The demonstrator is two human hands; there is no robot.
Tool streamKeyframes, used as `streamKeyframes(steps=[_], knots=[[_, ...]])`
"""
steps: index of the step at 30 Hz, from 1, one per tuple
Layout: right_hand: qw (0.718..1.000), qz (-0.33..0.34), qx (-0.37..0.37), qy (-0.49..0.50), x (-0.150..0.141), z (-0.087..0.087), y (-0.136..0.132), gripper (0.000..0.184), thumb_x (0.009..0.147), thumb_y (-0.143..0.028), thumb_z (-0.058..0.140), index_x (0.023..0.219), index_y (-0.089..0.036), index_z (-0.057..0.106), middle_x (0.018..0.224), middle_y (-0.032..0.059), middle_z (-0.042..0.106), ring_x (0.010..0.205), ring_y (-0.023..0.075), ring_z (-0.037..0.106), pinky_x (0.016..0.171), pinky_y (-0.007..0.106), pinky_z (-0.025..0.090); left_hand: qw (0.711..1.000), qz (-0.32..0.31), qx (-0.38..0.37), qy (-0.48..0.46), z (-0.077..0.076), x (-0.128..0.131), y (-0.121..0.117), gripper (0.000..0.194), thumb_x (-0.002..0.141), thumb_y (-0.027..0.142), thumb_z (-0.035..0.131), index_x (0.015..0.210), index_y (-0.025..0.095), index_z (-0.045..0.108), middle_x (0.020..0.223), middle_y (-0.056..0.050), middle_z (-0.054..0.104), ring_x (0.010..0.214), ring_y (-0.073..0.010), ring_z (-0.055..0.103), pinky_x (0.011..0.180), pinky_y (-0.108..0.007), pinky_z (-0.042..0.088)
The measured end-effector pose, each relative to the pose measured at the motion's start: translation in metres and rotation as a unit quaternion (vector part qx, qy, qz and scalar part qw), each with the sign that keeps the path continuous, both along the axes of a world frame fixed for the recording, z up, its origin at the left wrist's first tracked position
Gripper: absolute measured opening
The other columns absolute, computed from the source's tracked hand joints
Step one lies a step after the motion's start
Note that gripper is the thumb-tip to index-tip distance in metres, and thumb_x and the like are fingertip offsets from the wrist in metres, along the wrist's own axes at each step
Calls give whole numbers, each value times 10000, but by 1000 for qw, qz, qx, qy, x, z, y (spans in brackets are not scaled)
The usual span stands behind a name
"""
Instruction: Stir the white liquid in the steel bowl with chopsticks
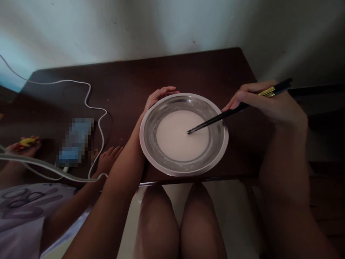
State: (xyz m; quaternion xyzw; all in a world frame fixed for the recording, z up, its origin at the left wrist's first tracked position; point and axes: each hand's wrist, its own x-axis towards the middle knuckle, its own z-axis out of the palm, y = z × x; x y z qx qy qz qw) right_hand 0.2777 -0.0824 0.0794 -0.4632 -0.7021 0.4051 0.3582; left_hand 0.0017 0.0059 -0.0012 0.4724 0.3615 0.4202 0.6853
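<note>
Dark surface (188, 72) against the far wall. Steel bowl (151, 138) of white liquid (175, 144) at its near edge — left hand (159, 96) cupping the far-left rim, fingers loosely curved. Right hand (269, 104), fingers clamped on black chopsticks (215, 120) — tips dipped in the liquid.

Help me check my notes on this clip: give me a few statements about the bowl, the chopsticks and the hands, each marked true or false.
1. The right hand holds black chopsticks whose tips dip into the white liquid. True.
2. The left hand lies flat on the table, apart from the bowl. False: it cups the far left rim of the metal bowl.
3. The bowl stands near the front edge of the dark wooden table. True.
4. The liquid fills the bowl to the brim. False: a wide band of bare metal wall shows above it.
5. A white cable lies on the table left of the bowl. True.
</note>
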Motion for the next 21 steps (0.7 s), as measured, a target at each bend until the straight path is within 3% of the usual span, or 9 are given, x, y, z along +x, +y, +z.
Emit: streamKeyframes(steps=[6,12,17,21], knots=[[998,45,-24,-32,-7,1,-1,200,823,-275,567,680,-188,677,798,34,706,811,166,629,740,271,463,999,-23,22,-3,-4,-4,3,244,797,307,448,918,282,658,1000,-4,686,1089,-275,508,966,-408,346],[1000,-8,-1,-1,-1,2,-1,240,842,-255,536,659,-161,661,751,41,694,747,148,624,715,267,454,1000,-14,-11,-12,-1,-2,2,253,818,291,419,898,256,657,979,-24,691,1048,-266,531,951,-401,362],[998,51,-24,-33,-5,1,-1,220,828,-278,558,679,-168,676,790,40,708,804,159,631,737,262,457,999,1,-33,-36,3,1,0,226,815,255,449,914,200,645,948,-54,691,966,-233,579,943,-396,379],[1000,3,11,-22,-5,1,0,209,837,-258,542,703,-166,674,800,43,701,796,155,627,736,266,461,999,-7,-34,-36,3,0,0,234,824,237,433,934,186,633,952,-55,688,969,-225,584,941,-375,388]])
